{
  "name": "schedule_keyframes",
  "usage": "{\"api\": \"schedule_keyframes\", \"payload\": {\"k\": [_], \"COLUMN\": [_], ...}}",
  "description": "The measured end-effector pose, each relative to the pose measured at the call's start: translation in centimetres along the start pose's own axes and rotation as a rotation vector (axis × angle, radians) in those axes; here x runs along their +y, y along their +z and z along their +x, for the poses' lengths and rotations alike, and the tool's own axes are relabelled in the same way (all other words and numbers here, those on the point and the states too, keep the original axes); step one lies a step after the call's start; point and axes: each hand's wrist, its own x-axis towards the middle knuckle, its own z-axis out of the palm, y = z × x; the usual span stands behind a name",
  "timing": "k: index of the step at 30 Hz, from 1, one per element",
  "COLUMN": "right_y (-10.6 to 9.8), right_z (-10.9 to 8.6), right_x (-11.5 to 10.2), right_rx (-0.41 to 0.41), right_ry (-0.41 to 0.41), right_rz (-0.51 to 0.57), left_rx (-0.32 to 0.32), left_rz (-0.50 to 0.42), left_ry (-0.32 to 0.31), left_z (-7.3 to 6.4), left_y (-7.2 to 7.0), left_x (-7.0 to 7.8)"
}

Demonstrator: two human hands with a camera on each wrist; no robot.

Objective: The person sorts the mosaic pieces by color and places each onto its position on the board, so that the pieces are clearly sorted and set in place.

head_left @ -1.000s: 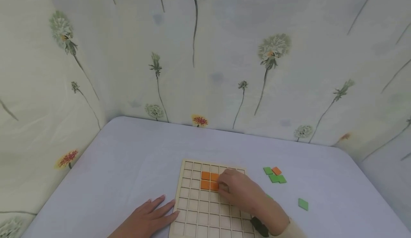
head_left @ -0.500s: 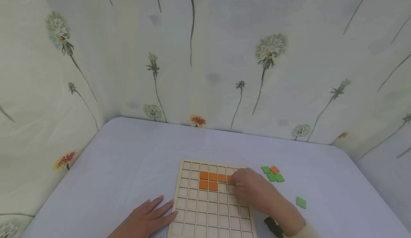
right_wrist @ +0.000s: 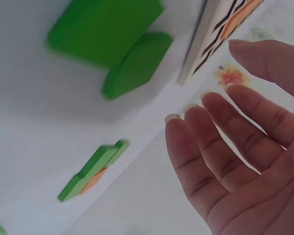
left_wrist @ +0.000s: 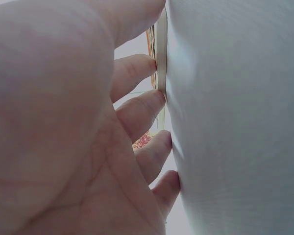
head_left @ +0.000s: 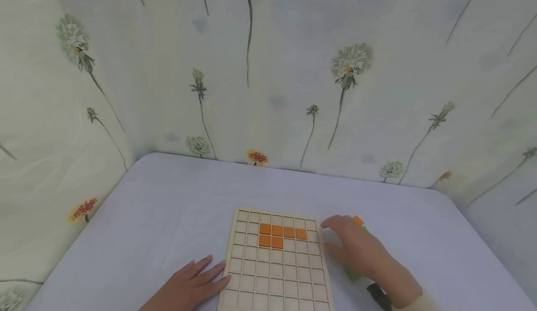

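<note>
Wooden grid board [head_left: 270, 270] touches the splayed left hand [head_left: 194, 282]; the right hand [head_left: 360, 246], thumb and fingers parted, grips nothing, partly hiding green tiles [head_left: 352, 274].

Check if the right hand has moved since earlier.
Yes, rightward: in the head view, the right hand went from over the board to beside its right edge.

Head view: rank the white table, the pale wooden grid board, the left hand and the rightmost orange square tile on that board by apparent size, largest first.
1. White table
2. Pale wooden grid board
3. Left hand
4. Rightmost orange square tile
</note>
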Motion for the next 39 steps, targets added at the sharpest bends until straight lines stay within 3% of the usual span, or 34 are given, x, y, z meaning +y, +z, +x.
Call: {"api": "schedule_keyframes", "payload": {"k": [8,15,30,39], "right_y": [-0.3,-0.2,0.0,0.1], "right_z": [0.2,0.8,1.5,2.2], "right_x": [2.5,4.9,8.8,9.6], "right_rx": [-0.028,-0.034,0.047,0.011], "right_ry": [0.07,0.124,0.177,0.195], "right_rz": [-0.031,-0.003,-0.042,-0.06], "left_rx": [0.02,0.0,0.095,0.053], "left_rz": [0.018,-0.007,0.031,-0.003], "left_ry": [0.008,-0.01,0.046,0.011], "left_z": [-0.2,-0.2,-0.5,-0.3], "left_y": [0.1,0.0,0.2,-0.1], "left_x": [-0.2,0.0,0.0,0.1]}}
